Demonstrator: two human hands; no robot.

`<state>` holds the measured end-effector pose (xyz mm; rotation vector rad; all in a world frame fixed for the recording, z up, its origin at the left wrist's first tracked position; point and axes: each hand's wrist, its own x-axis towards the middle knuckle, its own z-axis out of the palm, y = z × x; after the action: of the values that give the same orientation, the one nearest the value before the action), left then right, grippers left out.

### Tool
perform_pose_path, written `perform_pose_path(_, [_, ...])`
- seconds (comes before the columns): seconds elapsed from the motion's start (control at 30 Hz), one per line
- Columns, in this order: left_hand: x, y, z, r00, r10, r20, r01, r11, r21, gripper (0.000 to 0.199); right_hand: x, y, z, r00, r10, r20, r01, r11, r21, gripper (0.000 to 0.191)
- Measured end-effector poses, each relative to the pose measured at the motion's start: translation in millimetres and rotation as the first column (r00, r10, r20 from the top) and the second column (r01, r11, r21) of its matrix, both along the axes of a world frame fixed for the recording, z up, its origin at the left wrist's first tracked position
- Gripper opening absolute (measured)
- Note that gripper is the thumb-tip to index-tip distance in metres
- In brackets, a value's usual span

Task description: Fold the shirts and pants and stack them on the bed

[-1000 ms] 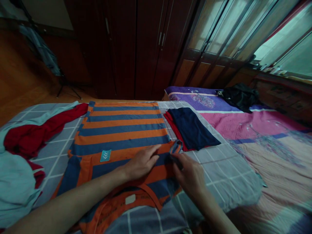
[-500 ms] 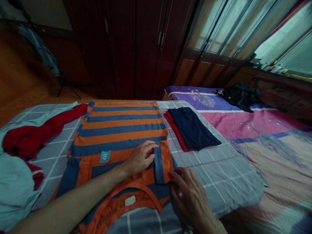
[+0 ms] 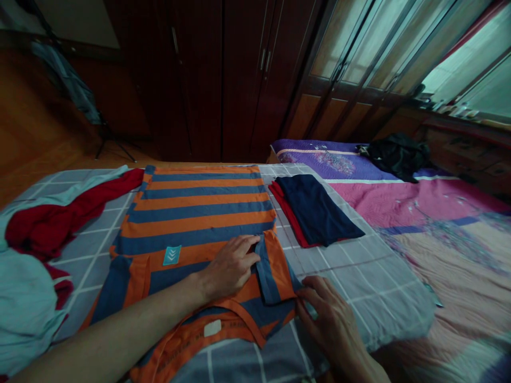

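Observation:
An orange and blue striped T-shirt (image 3: 191,219) lies spread on the bed, its neckline toward me and a small light-blue patch on its front. Its right-hand sleeve (image 3: 277,266) is folded inward over the body. My left hand (image 3: 231,266) rests on the shirt, its bent fingertips and thumb closed at the sleeve's inner edge. At the sleeve's outer lower corner, my right hand (image 3: 331,319) pinches the T-shirt fabric between thumb and fingers.
Folded navy and red garments (image 3: 317,210) lie stacked to the right of the shirt. Red clothing (image 3: 43,229) and pale-green clothing (image 3: 27,314) lie heaped at left. A second bed with a purple-pink cover (image 3: 359,197) carries a black garment (image 3: 399,157). Dark wardrobes (image 3: 239,96) stand behind.
My right hand has moved right, drawing the sleeve's lower corner outward, so the folded sleeve now slants. My left hand has shifted slightly right along with the sleeve's edge.

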<state>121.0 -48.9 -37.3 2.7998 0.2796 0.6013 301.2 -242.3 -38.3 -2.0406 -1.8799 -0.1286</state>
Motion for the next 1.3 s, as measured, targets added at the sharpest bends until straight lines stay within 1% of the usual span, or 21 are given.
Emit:
perform_pose_path(0.07, [0, -3, 2.6, 0.999, -0.031, 0.040, 0.029, 0.998, 0.048, 0.026, 1, 1, 6.3, 0.999, 0.032, -0.033, -0.032, 0.999, -0.005, 0.013])
perform_pose_path(0.13, [-1, -8, 5.2, 0.993, -0.101, 0.068, 0.095, 0.992, 0.084, 0.025, 1, 8, 16.0, 0.997, 0.058, -0.059, -0.056, 0.998, 0.027, 0.013])
perform_pose_path(0.23, [-1, -14, 7.3, 0.973, -0.231, 0.025, 0.228, 0.969, 0.090, 0.026, 2, 34, 29.6, 0.990, 0.123, -0.068, -0.115, 0.988, 0.107, 0.024])
perform_pose_path(0.3, [-1, -17, 7.2, 0.953, -0.299, -0.050, 0.301, 0.952, 0.056, 0.031, 4, 60, 31.9, 0.980, 0.195, -0.046, -0.188, 0.976, 0.113, 0.034])
perform_pose_path(0.37, [0, -18, 6.2, 0.938, -0.324, -0.125, 0.326, 0.945, -0.001, 0.042, 8, 86, 26.4, 0.965, 0.261, -0.008, -0.261, 0.965, 0.043, 0.042])
perform_pose_path(0.43, [0, -18, 5.3, 0.928, -0.320, -0.193, 0.314, 0.948, -0.058, 0.053, 15, 110, 15.4, 0.950, 0.309, 0.031, -0.306, 0.949, -0.079, 0.047])
perform_pose_path(0.5, [-1, -18, 5.1, 0.915, -0.320, -0.244, 0.303, 0.947, -0.106, 0.058, 22, 126, 3.4, 0.936, 0.347, 0.068, -0.328, 0.924, -0.196, 0.052])
perform_pose_path(0.53, [-1, -17, 5.2, 0.909, -0.327, -0.260, 0.304, 0.944, -0.125, 0.059, 25, 131, -1.7, 0.930, 0.356, 0.088, -0.329, 0.916, -0.232, 0.054])
perform_pose_path(0.6, [-2, -17, 5.9, 0.897, -0.346, -0.275, 0.314, 0.937, -0.156, 0.061, 30, 136, -9.2, 0.927, 0.353, 0.127, -0.313, 0.915, -0.253, 0.055])
perform_pose_path(0.73, [-3, -18, 6.8, 0.897, -0.350, -0.269, 0.309, 0.933, -0.183, 0.059, 31, 140, -16.5, 0.957, 0.217, 0.191, -0.187, 0.968, -0.166, 0.060])
perform_pose_path(0.83, [-1, -18, 8.8, 0.903, -0.341, -0.263, 0.305, 0.937, -0.168, 0.058, 29, 145, -18.5, 0.966, 0.162, 0.203, -0.133, 0.980, -0.147, 0.061])
perform_pose_path(0.9, [-2, -13, 14.4, 0.902, -0.351, -0.250, 0.323, 0.935, -0.148, 0.054, 29, 149, -16.4, 0.972, 0.128, 0.198, -0.103, 0.986, -0.131, 0.060])
perform_pose_path(1.0, [-13, 1, 32.6, 0.915, -0.340, -0.217, 0.314, 0.938, -0.147, 0.039, 29, 149, -7.1, 0.976, 0.069, 0.206, -0.061, 0.997, -0.042, 0.060])
perform_pose_path(1.07, [-27, 10, 48.3, 0.943, -0.270, -0.196, 0.243, 0.958, -0.148, 0.031, 27, 146, -0.8, 0.970, 0.113, 0.215, -0.112, 0.994, -0.018, 0.060])
perform_pose_path(1.1, [-36, 13, 55.5, 0.954, -0.228, -0.195, 0.201, 0.969, -0.145, 0.028, 24, 143, 1.0, 0.962, 0.166, 0.216, -0.162, 0.986, -0.035, 0.061])
perform_pose_path(1.17, [-55, 15, 65.8, 0.960, -0.172, -0.220, 0.141, 0.979, -0.150, 0.023, 16, 139, 0.6, 0.937, 0.286, 0.201, -0.269, 0.957, -0.110, 0.064])
perform_pose_path(1.23, [-75, 10, 69.0, 0.948, -0.163, -0.274, 0.115, 0.976, -0.184, 0.018, 7, 136, -3.1, 0.915, 0.364, 0.175, -0.329, 0.923, -0.200, 0.067])
perform_pose_path(1.3, [-93, 0, 66.1, 0.932, -0.173, -0.319, 0.098, 0.967, -0.237, 0.020, -1, 135, -5.7, 0.916, 0.369, 0.158, -0.323, 0.911, -0.255, 0.070])
